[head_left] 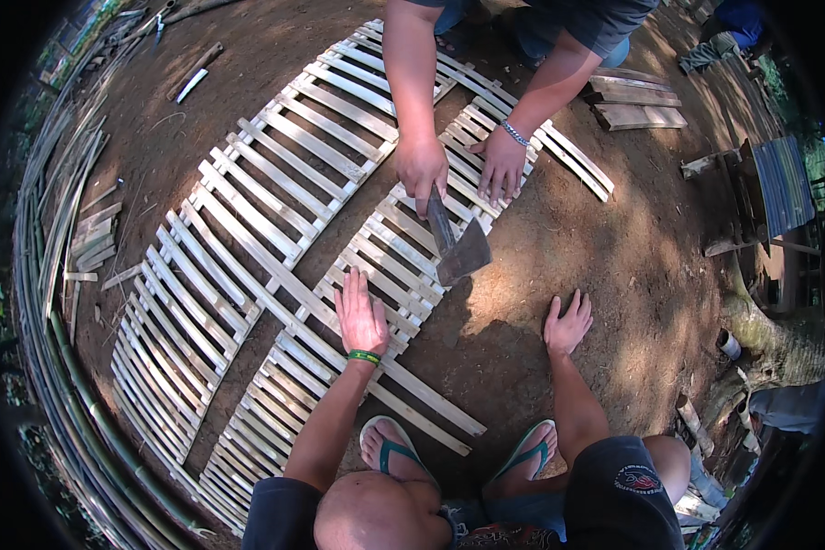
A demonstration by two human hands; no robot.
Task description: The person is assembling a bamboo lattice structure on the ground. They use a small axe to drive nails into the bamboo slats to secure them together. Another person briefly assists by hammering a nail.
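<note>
My right hand [568, 325] is open and empty over the soil [637, 367]; my left hand [362, 316] lies flat, fingers spread, on the slatted panel [275, 283] ahead. Steady pressure, fingertips clear of the axe [466, 255] in the co-worker's hand [422, 171]!

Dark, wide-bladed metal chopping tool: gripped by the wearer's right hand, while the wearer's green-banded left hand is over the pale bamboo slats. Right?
Wrong hand: the head view shows the co-worker's hand gripping the dark, wide-bladed metal chopping tool. The wearer's green-banded left hand is indeed over the pale bamboo slats.
</note>
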